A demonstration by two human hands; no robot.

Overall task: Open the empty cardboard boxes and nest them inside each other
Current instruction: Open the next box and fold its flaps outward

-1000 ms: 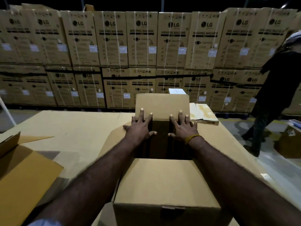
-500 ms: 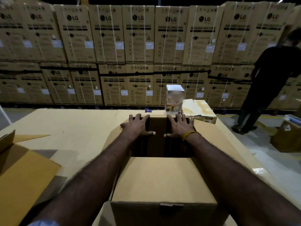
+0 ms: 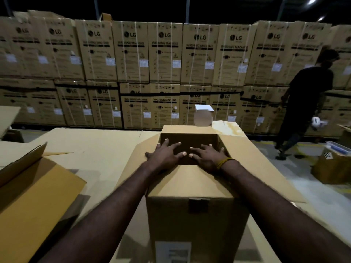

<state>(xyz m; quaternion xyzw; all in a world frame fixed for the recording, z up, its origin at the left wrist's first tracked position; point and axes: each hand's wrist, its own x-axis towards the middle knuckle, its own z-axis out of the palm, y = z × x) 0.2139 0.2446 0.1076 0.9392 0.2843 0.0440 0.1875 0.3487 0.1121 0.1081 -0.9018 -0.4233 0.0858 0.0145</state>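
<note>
Head-worn view, forward and down

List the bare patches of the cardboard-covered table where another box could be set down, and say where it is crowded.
Free: the table between the open box at left and the centre box. Crowded: the centre, under both hands, and the far edge with the white box.

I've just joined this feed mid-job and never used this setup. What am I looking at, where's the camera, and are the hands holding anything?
There is no machine: a person works bare-handed, and the single camera sits on their head, looking forward and down. Both arms reach over an open cardboard box standing on a cardboard-covered table. The left hand and right hand lie flat with straight fingers on a darker cardboard panel in the box's opening; nothing is gripped. Another open box lies at left. Stacked washing machine cartons and another person stand behind.
</note>
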